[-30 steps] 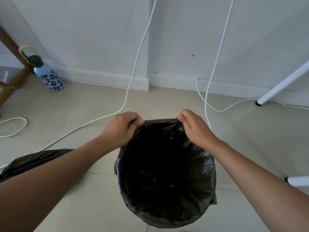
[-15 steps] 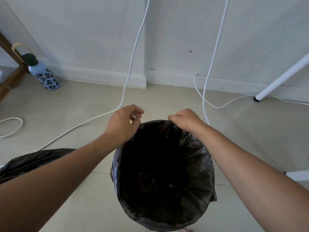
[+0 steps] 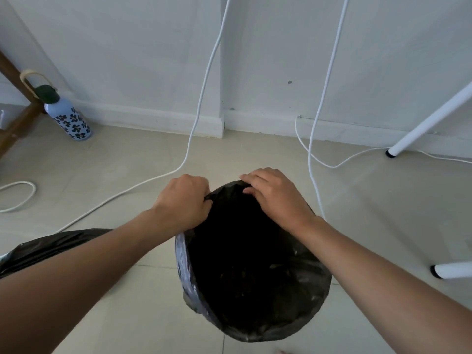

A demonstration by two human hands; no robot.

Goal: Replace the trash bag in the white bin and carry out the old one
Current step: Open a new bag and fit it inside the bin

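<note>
Hands at the far rim of the bin, centre of the frame: my left hand (image 3: pixel 183 201) is curled in a fist round a bunch of liner (image 3: pixel 258 310), and my right hand (image 3: pixel 274 198) pinches the liner's edge at the top, fingers bent over it. The liner is black and covers the bin wholly, so no white shows; I take the bin to be under it. To do this step well, I should pull the film outward and down over the far lip, evenly from both sides, then work round toward the near edge, keeping slack inside so the bottom is not stretched taut. Tugging hard with one hand alone would likely drag the opposite side off the rim.

Inside, the liner looks dark and crumpled; I cannot tell whether anything lies at the bottom, though it seems to hold nothing. At lower left, partly behind my left forearm, lies another black bag (image 3: pixel 55 245) on the floor, probably the old one, not yet carried out. A flowered bottle (image 3: pixel 68 118) stands at upper left by the wall.
</note>
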